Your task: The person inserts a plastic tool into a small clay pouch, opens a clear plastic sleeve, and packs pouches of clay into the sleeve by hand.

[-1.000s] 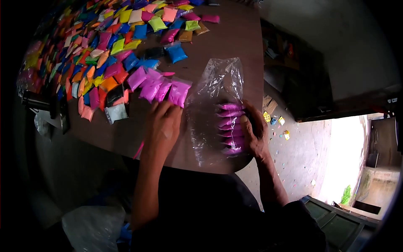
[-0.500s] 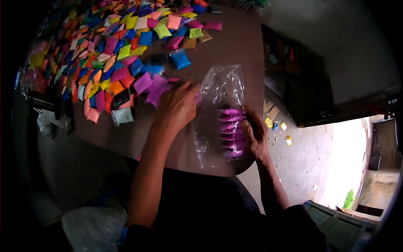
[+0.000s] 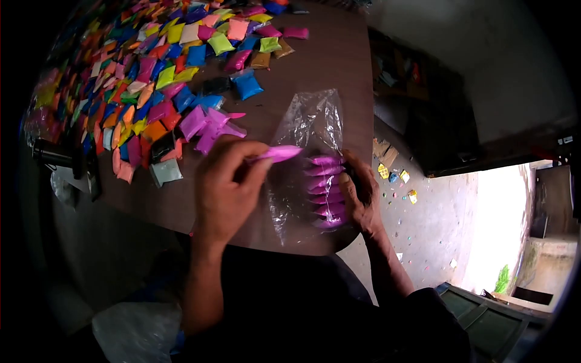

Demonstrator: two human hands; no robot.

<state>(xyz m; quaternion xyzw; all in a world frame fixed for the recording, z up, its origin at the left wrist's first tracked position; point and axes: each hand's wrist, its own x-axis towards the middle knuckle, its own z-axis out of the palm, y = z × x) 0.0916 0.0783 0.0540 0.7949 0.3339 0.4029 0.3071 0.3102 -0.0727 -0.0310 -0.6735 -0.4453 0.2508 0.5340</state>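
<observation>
My left hand pinches a small pink-purple packet by one end, above the left side of a clear plastic bag. Inside the bag, a column of purple packets lies stacked along its right side. My right hand grips the bag's right edge, its thumb resting against the stack and the other fingers partly hidden. Beyond my left wrist, a few loose purple packets lie in a small heap on the brown table.
A large spread of many-coloured packets covers the table's left and far side. A black object stands at the left edge. Scraps and wrappers litter the floor to the right, and a clear plastic sack lies low on the left.
My left hand has come back from beside the loose purple heap, nearer to me, and a purple packet now shows plainly in its fingers. My right hand keeps its grip on the bag.
</observation>
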